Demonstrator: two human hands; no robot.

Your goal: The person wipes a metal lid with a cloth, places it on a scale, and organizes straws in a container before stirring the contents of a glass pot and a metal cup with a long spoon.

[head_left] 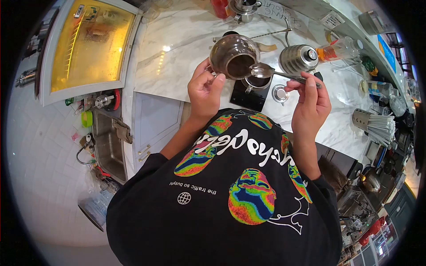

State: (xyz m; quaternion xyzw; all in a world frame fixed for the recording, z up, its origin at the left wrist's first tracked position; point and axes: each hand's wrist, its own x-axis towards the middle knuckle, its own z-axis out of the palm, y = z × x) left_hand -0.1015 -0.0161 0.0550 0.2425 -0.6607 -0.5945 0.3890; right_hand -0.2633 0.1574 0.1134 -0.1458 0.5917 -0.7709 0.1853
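Note:
My left hand (206, 91) is closed on a round glass server (219, 51), which is tilted with its dark opening toward me. Between the fingers of my right hand (310, 99) is the handle of a metal spoon (262, 70), its bowl at the server's mouth. Below them, a cup of dark liquid (257, 83) stands on a black scale (249, 98). A small round metal piece (280, 94) lies to the right of the scale. The steel gooseneck kettle (298, 59) is just beyond my right hand.
The marble counter (177, 40) holds a clear bottle (339, 49) and a metal holder of straws (364, 119) on the right. A metal dripper (244, 6) stands at the far side. At the left are a yellow-lit glass door (93, 42) and a sink (108, 146).

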